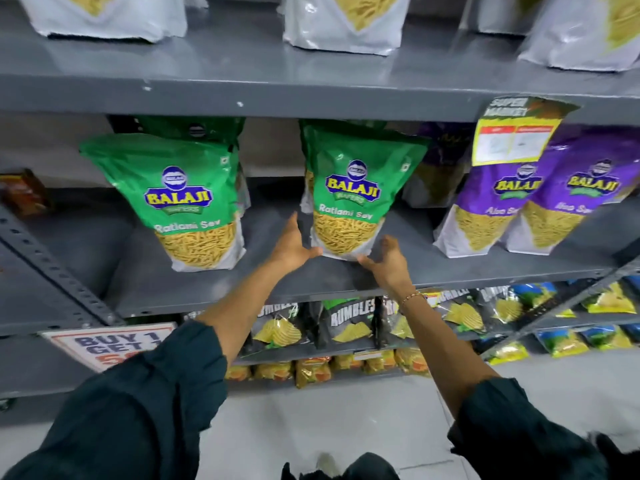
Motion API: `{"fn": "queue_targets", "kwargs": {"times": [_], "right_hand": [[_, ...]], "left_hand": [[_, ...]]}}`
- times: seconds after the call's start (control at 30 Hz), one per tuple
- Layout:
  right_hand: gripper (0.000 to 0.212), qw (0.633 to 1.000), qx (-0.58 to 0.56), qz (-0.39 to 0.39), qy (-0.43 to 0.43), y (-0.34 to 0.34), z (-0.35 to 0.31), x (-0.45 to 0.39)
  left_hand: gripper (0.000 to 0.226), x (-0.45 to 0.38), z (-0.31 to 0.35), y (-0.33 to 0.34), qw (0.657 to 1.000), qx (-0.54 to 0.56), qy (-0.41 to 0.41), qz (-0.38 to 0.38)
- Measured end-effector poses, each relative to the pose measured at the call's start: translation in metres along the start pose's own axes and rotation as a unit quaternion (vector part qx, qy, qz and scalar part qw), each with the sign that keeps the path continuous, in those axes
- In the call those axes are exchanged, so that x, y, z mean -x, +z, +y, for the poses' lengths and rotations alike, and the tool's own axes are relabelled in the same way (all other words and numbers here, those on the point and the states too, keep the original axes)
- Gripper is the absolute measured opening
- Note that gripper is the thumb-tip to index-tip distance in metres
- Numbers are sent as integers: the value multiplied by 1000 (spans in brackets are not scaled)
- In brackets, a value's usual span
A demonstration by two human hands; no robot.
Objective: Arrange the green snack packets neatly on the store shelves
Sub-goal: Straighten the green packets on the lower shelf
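Two rows of green Ratlami Sev packets stand upright on the grey middle shelf (194, 289). The left green packet (180, 199) has more green packets behind it. The right green packet (353, 192) also fronts a row. My left hand (292, 244) touches that right packet's lower left corner, fingers apart. At its lower right corner, my right hand (386, 261) has its fingers spread and curled; whether it touches the packet is unclear. Neither hand lifts or encloses the packet.
Purple packets (568, 192) stand to the right, under a hanging yellow price tag (512, 133). White packets (343, 22) line the shelf above. Lower shelves hold black Rumbles bags (349, 320) and orange packs (311, 370). A "Buy 1 Get 1" sign (107, 344) sits at lower left.
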State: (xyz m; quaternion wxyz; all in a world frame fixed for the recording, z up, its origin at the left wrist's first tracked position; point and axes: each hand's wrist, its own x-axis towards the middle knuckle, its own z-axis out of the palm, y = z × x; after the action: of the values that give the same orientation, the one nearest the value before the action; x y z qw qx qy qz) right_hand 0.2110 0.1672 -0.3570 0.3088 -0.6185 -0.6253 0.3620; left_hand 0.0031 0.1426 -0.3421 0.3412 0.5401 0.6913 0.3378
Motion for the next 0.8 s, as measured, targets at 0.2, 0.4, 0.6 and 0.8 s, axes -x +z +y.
{"fn": "queue_targets", "kwargs": {"times": [0.2, 0.4, 0.6, 0.8], "right_hand": [[70, 995, -29, -89, -33, -10, -1, -31], [56, 991, -54, -118, -31, -7, -4, -51], [51, 984, -85, -150, -46, -10, -2, -57], [53, 983, -87, -151, -58, -10, 0, -57]], "left_hand": [[79, -17, 17, 19, 1000, -4, -13, 23], [76, -3, 23, 23, 992, 11, -44, 114], [74, 4, 26, 28, 986, -9, -62, 152], [76, 8, 30, 30, 985, -24, -66, 156]]}}
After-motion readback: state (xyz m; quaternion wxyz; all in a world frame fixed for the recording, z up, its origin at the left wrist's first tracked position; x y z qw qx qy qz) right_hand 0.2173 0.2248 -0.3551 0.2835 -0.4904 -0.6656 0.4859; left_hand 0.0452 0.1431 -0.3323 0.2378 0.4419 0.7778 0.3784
